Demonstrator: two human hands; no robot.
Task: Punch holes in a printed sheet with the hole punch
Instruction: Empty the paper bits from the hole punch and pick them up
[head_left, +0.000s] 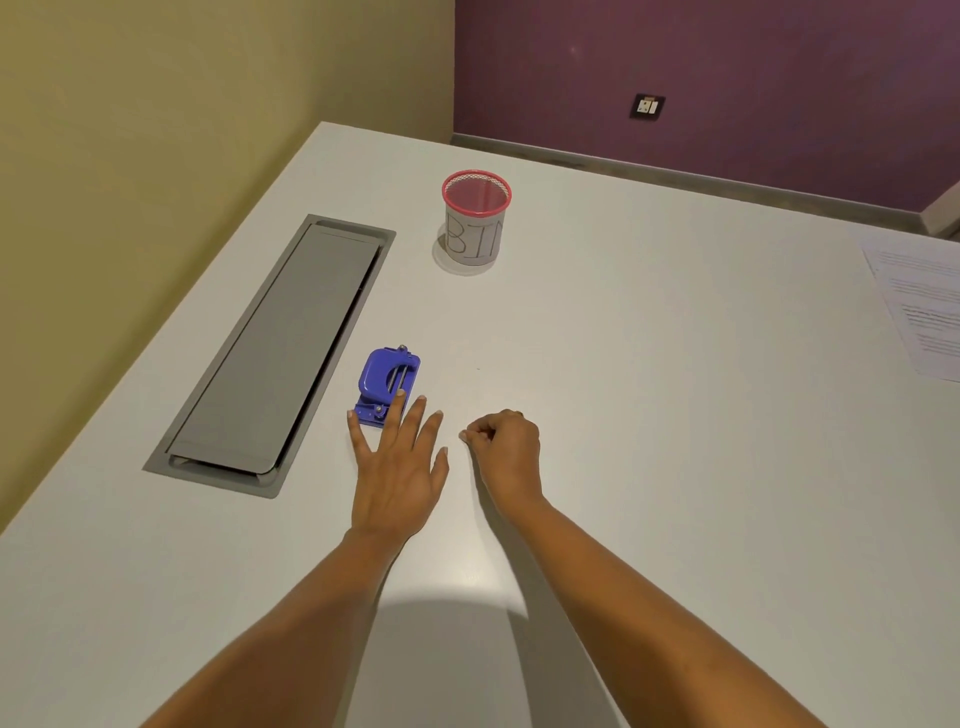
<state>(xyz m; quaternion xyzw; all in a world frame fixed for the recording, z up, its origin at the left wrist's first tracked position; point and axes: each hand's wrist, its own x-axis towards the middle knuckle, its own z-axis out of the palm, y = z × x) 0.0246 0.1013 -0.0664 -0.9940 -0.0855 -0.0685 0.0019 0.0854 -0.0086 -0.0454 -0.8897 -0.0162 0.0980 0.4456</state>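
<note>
A small blue hole punch (387, 382) lies on the white table (649, 415), left of centre. My left hand (397, 467) is spread flat just in front of it, fingers apart, with the index fingertip touching the punch's near end and the thumb beside it. My right hand (506, 449) rests on the table to the right, fingers curled into a loose fist with nothing visible in it. Printed sheets (924, 306) lie at the far right edge of the view, well away from both hands.
A red-rimmed mesh cup wrapped in paper marked "BIN" (475, 218) stands at the back centre. A long grey cable hatch (280, 353) is set into the table on the left. Walls close in behind and to the left.
</note>
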